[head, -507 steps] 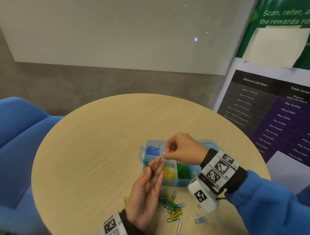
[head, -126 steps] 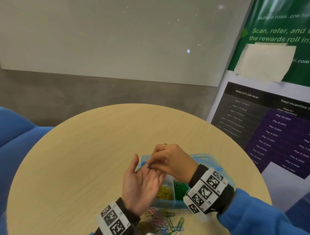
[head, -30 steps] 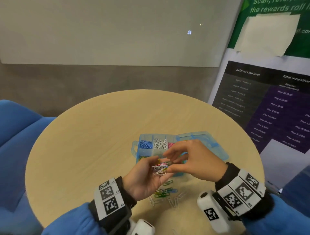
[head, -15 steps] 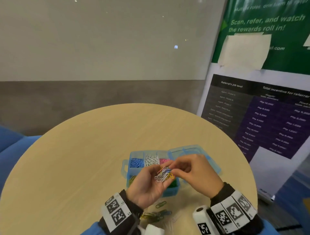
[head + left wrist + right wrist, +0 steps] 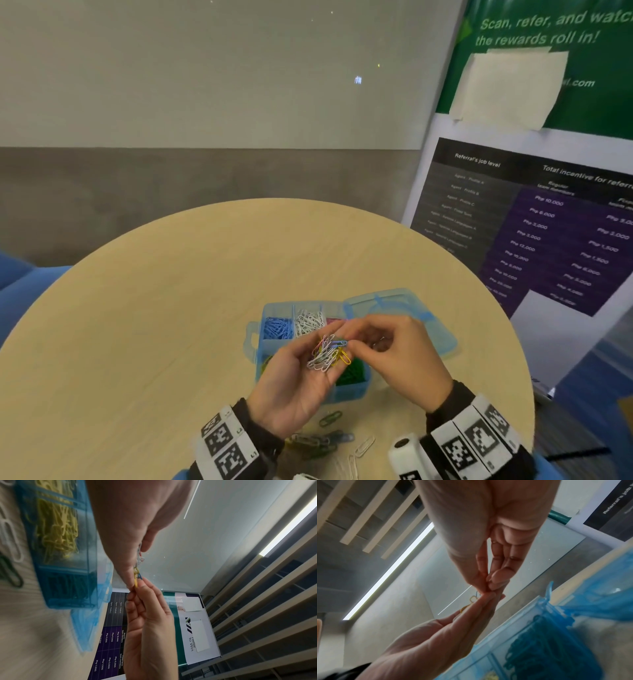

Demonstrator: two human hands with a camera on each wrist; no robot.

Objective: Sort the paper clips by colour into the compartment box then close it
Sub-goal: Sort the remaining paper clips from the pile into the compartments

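A light blue compartment box (image 5: 261, 330) stands open on the round table, its lid (image 5: 400, 308) folded out to the right. Blue (image 5: 277, 327) and white clips (image 5: 310, 322) fill back compartments; green clips (image 5: 352, 371) lie at the front right, yellow clips (image 5: 58, 524) beside them. Palm up over the box, my left hand (image 5: 318, 358) holds a mixed bunch of paper clips (image 5: 327, 353) between thumb and fingers. My right hand (image 5: 349, 346) pinches one clip at the bunch's right edge; its colour is unclear.
Several loose clips (image 5: 325, 438) lie on the table (image 5: 154, 308) just in front of the box, near my wrists. A printed banner (image 5: 548, 222) stands past the table's right edge. A blue chair (image 5: 20, 291) sits at the left.
In the last second both hands stayed joined over the box, the right picking at the bunch. At 4.2 s ago the left palm showed no such bunch.
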